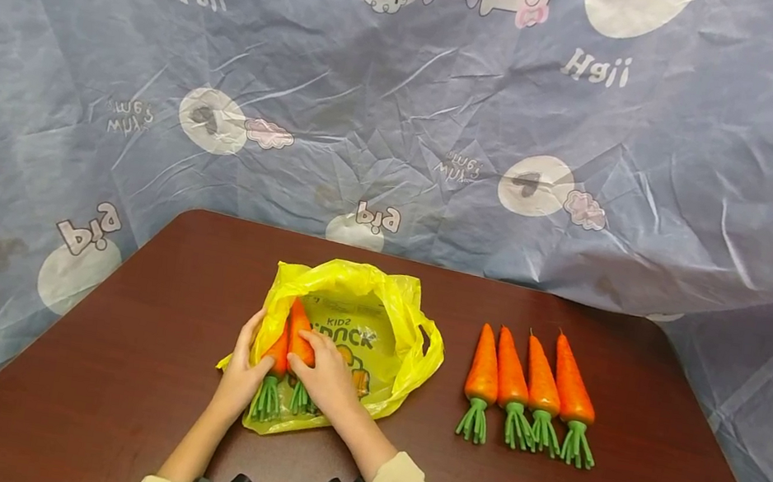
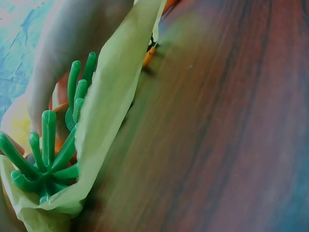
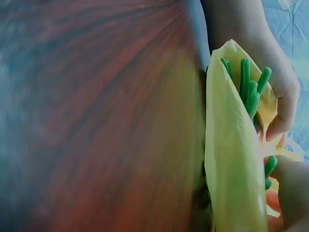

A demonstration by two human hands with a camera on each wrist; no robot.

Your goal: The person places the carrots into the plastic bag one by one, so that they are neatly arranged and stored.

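A yellow plastic bag (image 1: 413, 299) lies on the table with its mouth spread open, printed letters showing inside. Two orange toy carrots with green tops lie side by side within it. My left hand (image 1: 242, 373) holds the left carrot (image 1: 279, 352) at the bag's left edge, thumb on its near end. The right carrot (image 1: 300, 318) is pinched by my right hand (image 1: 329, 374), thumb and forefinger on its upper surface. Green stems (image 2: 46, 171) poke up behind the bag's near edge in the left wrist view. In the right wrist view, the bag wall (image 3: 229, 145) hides most of both carrots.
Several more carrots (image 1: 544, 381) lie in a row on the brown table (image 1: 115, 350), right of the bag, tips pointing away. A bag handle loop (image 1: 432, 348) sticks out toward them. Behind the table hangs a blue-grey printed cloth (image 1: 347, 102).
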